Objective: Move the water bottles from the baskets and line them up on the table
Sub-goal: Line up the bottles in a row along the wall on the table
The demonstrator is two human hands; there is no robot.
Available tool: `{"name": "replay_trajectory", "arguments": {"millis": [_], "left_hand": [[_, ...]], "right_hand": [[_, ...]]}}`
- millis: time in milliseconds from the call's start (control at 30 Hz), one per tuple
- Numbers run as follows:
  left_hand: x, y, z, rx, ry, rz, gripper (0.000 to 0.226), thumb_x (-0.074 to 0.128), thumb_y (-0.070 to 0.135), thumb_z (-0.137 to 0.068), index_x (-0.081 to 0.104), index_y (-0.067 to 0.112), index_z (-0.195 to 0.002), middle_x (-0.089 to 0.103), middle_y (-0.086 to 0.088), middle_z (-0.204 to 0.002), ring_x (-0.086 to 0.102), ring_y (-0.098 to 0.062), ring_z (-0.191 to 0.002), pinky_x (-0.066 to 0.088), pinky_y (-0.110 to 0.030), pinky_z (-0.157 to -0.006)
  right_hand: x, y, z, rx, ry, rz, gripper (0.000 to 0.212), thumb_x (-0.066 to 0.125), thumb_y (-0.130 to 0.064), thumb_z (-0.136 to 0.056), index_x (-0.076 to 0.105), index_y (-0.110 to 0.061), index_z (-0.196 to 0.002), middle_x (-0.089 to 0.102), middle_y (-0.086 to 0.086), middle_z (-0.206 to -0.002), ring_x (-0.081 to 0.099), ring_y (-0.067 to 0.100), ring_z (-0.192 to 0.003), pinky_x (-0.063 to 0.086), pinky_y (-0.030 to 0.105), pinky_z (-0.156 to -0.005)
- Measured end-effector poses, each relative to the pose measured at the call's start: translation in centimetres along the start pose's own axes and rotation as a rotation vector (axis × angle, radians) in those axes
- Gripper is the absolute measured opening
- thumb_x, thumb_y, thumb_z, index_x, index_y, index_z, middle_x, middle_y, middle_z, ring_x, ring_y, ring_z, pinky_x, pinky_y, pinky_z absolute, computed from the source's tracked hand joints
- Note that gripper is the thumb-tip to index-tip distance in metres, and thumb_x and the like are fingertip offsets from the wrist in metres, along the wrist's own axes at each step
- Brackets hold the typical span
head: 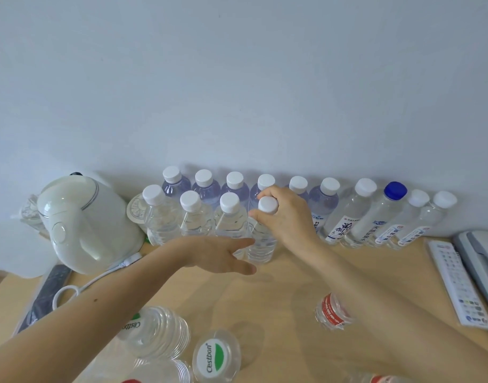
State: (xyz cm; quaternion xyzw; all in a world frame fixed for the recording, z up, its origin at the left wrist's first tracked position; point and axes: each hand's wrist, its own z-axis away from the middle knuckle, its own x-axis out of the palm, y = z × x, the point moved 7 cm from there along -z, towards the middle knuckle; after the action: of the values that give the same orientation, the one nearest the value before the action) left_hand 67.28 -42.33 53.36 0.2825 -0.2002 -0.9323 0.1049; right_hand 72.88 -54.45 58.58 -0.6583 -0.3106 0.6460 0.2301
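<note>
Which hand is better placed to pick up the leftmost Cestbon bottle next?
Left, probably. The left hand is open and its arm passes beside the Cestbon bottle; the right hand grips the cap of a standing bottle.

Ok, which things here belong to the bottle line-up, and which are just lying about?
Job: clear plastic water bottle with white cap, gripped at the cap by the right hand, left hand by its base; rows of capped bottles along the wall; green-label bottles and red-label bottle in front.
Lying about: white electric kettle and white cable; white remote control; grey telephone.
</note>
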Motion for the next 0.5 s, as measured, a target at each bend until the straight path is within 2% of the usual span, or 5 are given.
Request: {"name": "replay_trajectory", "arguments": {"millis": [167,233,367,433,500], "left_hand": [[-0.5,0.6,0.6,0.036,0.077,-0.040,0.072,0.051,0.053,-0.086,0.014,0.038,-0.146,0.033,0.005,-0.149,0.029,-0.011,-0.138,0.024,-0.034,-0.114],[-0.9,0.9,1.3,0.073,0.132,-0.071,0.067,0.051,0.052,-0.087,0.020,0.037,-0.145,0.034,0.008,-0.148,0.034,-0.009,-0.135,0.027,-0.033,-0.113],[-0.7,1.1,2.8,0.141,0.197,-0.084,0.061,0.051,0.051,-0.087,0.028,0.038,-0.142,0.034,0.012,-0.148,0.038,-0.007,-0.132,0.028,-0.034,-0.113],[-0.3,1.4,3.4,0.166,0.211,-0.085,0.060,0.051,0.049,-0.088,0.029,0.037,-0.142,0.036,0.009,-0.148,0.037,-0.006,-0.133,0.027,-0.031,-0.113],[0.0,1.9,4.1,0.189,0.222,-0.108,0.060,0.051,0.049,-0.088,0.028,0.037,-0.142,0.035,0.009,-0.148,0.035,-0.008,-0.134,0.026,-0.028,-0.111]], "right_hand": [[0.0,-0.6,0.6,-0.039,-0.066,0.049,0.034,0.066,-0.018,-0.079,0.058,-0.015,-0.112,0.054,0.006,-0.098,0.051,0.024,-0.098,0.026,0.023,-0.068],[-0.3,-0.6,1.0,-0.041,-0.127,0.072,0.044,0.066,-0.015,-0.079,0.053,-0.016,-0.121,0.049,0.006,-0.102,0.048,0.023,-0.104,0.028,0.021,-0.074],[-1.7,0.2,2.2,0.041,-0.152,0.082,0.058,0.066,-0.018,-0.079,0.041,-0.019,-0.133,0.043,0.007,-0.128,0.048,0.023,-0.112,0.034,0.025,-0.090],[-2.4,0.2,3.0,0.087,-0.117,0.077,0.056,0.064,-0.019,-0.081,0.043,-0.019,-0.132,0.042,0.006,-0.133,0.049,0.023,-0.117,0.035,0.027,-0.094],[-3.0,-0.3,4.0,0.082,-0.095,0.083,0.043,0.064,-0.021,-0.082,0.052,-0.019,-0.124,0.047,0.004,-0.129,0.051,0.019,-0.113,0.036,0.023,-0.088]]}}
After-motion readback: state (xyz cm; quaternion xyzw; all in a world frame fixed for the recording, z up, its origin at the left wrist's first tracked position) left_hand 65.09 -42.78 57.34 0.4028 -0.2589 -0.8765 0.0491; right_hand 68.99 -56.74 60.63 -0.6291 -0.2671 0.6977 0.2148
